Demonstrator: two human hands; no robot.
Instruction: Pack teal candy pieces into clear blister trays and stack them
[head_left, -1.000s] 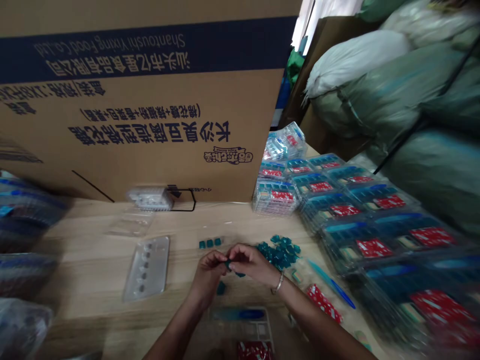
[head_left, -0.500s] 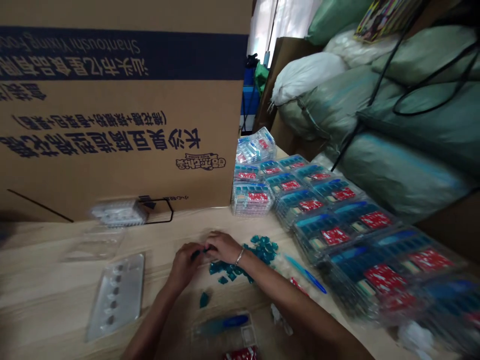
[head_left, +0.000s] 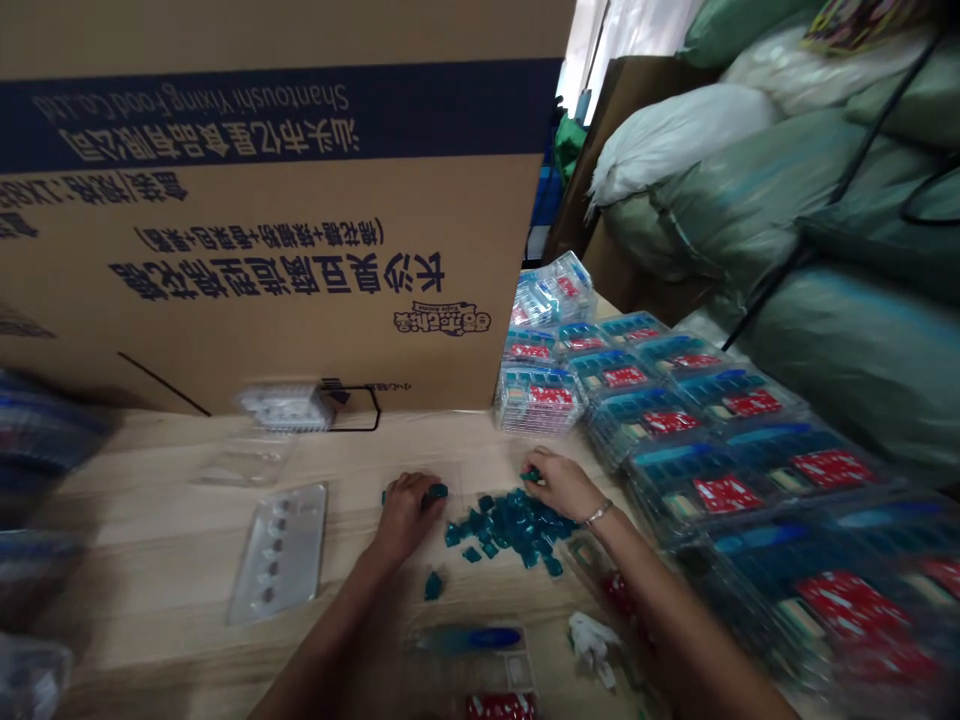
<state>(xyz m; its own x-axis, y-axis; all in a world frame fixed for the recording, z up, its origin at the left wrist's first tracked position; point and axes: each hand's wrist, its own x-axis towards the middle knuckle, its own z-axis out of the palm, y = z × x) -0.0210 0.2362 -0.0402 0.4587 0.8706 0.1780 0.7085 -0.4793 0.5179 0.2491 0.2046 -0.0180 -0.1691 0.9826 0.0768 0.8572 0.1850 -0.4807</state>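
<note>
My left hand [head_left: 409,512] is closed around a small teal piece [head_left: 438,490], glossy and chunky, left of a loose pile of teal pieces [head_left: 517,522]. At the pile's far right edge, my right hand [head_left: 566,486], with a bracelet at the wrist, pinches another teal piece [head_left: 531,474]. One stray teal piece [head_left: 433,586] lies apart, nearer to me. Closest to me is a clear plastic case [head_left: 517,672] holding a blue pen-like tool [head_left: 491,637] and a red printed packet [head_left: 501,706].
A large cardboard box [head_left: 300,340] stands along the back. Stacks of filled clear cases [head_left: 720,490] line the right side. At left lie a pale moulded tray [head_left: 304,550] and a small stack of trays [head_left: 289,408]. A crumpled white scrap [head_left: 592,640] sits near my right forearm.
My hands were together; now they are apart, the right one moved to the pile's far right edge. The view has turned left, bringing blurred stacks in at the left edge.
</note>
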